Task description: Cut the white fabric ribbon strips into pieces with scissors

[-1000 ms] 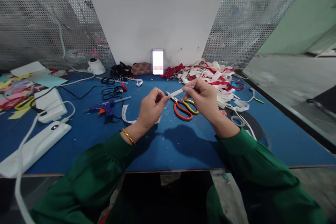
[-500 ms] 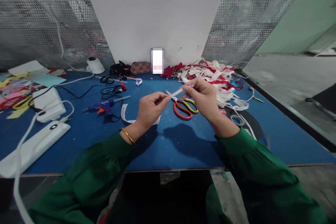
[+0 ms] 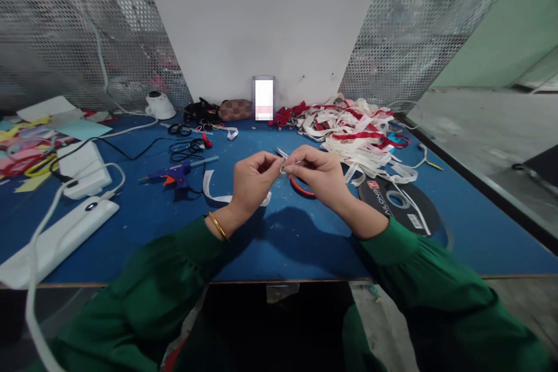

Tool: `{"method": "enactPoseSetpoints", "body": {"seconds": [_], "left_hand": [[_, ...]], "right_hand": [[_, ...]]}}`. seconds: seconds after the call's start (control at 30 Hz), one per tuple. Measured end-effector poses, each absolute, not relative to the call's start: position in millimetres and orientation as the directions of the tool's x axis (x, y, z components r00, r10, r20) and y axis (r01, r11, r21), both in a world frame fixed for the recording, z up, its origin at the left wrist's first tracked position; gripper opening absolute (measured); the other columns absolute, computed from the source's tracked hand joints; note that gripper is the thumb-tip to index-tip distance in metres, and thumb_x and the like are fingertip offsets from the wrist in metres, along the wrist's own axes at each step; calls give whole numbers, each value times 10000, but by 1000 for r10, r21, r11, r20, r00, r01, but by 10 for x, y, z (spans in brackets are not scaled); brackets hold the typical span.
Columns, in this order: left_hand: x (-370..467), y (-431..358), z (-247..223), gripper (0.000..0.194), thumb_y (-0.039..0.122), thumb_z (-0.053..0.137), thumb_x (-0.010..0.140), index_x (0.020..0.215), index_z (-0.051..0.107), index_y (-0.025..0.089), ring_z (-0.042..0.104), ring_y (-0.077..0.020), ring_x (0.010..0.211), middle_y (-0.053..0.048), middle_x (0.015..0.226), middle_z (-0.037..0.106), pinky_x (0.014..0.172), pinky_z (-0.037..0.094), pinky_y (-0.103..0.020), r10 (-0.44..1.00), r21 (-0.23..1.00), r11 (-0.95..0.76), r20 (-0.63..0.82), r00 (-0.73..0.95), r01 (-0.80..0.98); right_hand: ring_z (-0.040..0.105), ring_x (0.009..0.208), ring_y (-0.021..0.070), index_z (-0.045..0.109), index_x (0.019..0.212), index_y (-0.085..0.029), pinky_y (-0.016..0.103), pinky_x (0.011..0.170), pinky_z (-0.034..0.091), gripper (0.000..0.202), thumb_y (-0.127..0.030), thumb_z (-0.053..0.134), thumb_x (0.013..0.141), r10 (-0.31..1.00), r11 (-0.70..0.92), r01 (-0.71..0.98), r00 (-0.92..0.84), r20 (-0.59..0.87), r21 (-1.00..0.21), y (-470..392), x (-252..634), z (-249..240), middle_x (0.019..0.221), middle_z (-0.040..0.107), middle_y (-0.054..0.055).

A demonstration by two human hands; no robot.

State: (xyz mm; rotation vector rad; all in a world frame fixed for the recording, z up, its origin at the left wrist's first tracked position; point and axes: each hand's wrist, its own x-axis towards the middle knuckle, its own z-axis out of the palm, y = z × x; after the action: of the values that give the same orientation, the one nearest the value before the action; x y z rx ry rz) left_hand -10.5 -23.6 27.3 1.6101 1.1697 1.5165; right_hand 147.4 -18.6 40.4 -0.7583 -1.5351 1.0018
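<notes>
Above the middle of the blue table, my left hand and my right hand meet fingertip to fingertip. Both pinch a short white ribbon, mostly hidden by the fingers and looking folded or looped at the tips. Under my right hand lie scissors; a red-orange handle loop and the blade tips show, while the rest is covered. A longer printed white ribbon curls on the table beside my left hand. Left of that rests a blue glue gun with an orange trigger.
A heap of white and red ribbons lies at the back right, with a black ribbon reel in front. On the left are a white power strip, cables and coloured scraps. A white board stands behind.
My right hand has moved left and down to meet my left hand, bringing the ribbon's ends together. The yellow scissor handle is now hidden, and more of the black reel shows.
</notes>
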Motion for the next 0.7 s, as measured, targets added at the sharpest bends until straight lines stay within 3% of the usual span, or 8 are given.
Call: {"method": "enactPoseSetpoints", "body": {"seconds": [0.23,0.43,0.7], "left_hand": [[-95,-251,289,197,364,736,831,762,736,179,617,-133,596,-11,651,700,615,507,-260,909,904,-415,416,8,105],[-108,-263,284,275,425,662,894,763,724,191,592,-140,619,-20,649,674,566,459,-255,908,898,-419,412,76,135],[-95,-256,259,354,503,636,905,761,719,190,404,-91,469,-6,608,605,443,324,-249,931,935,-352,345,119,46]], "right_hand": [[580,563,108,618,753,-214,256,547,462,265,-346,842,702,912,383,-82,-124,390,-920,-160,1470,365,619,627,-49],[480,551,94,733,905,-220,264,546,412,173,-300,797,766,894,442,49,-107,435,-896,-144,1501,360,622,576,-56],[523,610,110,735,745,-229,277,559,416,62,-253,771,789,829,555,159,-28,558,-817,-151,1496,346,726,632,-12]]}}
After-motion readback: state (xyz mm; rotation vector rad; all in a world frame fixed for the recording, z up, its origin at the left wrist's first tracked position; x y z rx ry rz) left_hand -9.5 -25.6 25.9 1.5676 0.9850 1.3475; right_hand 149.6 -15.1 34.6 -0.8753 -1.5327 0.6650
